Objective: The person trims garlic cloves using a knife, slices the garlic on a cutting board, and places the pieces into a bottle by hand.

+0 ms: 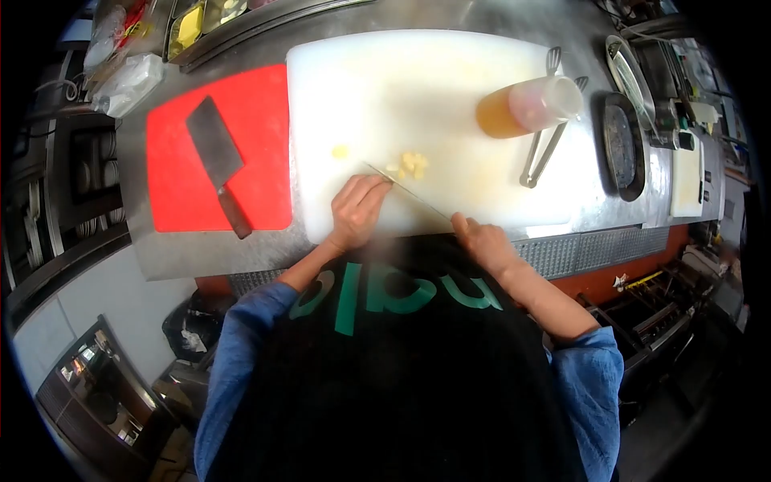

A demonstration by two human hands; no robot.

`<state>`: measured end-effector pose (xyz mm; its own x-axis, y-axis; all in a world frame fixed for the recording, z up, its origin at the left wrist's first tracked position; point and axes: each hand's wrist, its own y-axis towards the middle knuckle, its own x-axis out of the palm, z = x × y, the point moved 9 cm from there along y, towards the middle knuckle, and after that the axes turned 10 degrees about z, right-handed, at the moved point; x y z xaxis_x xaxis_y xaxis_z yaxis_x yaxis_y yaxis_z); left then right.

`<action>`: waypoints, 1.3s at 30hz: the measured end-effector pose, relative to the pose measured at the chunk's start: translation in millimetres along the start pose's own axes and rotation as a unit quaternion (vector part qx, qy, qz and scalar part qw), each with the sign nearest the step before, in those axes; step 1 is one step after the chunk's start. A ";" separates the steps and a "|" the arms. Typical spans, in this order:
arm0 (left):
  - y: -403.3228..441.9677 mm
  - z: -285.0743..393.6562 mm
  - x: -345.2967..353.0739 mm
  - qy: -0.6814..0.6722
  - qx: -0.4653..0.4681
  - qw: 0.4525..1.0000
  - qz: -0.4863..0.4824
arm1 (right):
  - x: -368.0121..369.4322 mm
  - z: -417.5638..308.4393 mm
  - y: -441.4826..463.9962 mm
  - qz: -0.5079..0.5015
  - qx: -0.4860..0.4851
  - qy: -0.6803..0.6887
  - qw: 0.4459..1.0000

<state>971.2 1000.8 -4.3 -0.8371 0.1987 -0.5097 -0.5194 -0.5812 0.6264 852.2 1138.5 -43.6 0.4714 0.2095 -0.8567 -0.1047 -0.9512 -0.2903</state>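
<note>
My right hand [480, 243] is closed round the handle end of a knife [418, 197], whose thin blade slants up and left over the white cutting board [345, 80]. Beside the blade, my left hand [358, 210] has its fingers bent together and pressed down at the board; whatever lies under the fingertips is too small to make out. Small pale yellow pieces [414, 165] lie in a loose pile just past the blade. A separate yellow piece [340, 151] rests on the board farther left.
To the left, a cleaver [214, 145] lies on a red board [269, 153]. A container with amber contents [502, 112] and metal tongs [546, 153] are on the white board's right side. Beyond stands a dark oval pan [621, 149]. Food trays [189, 28] line the back left.
</note>
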 end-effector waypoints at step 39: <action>-1.0 -3.7 -2.8 0.017 -0.001 1.000 -0.004 | -6.8 -4.0 -4.2 -0.009 -0.008 0.051 0.999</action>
<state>974.7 997.9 -5.6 -0.8267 0.1767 -0.5341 -0.5257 -0.5807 0.6216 852.9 1140.2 -34.9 0.5608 0.2039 -0.8024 -0.0811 -0.9510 -0.2984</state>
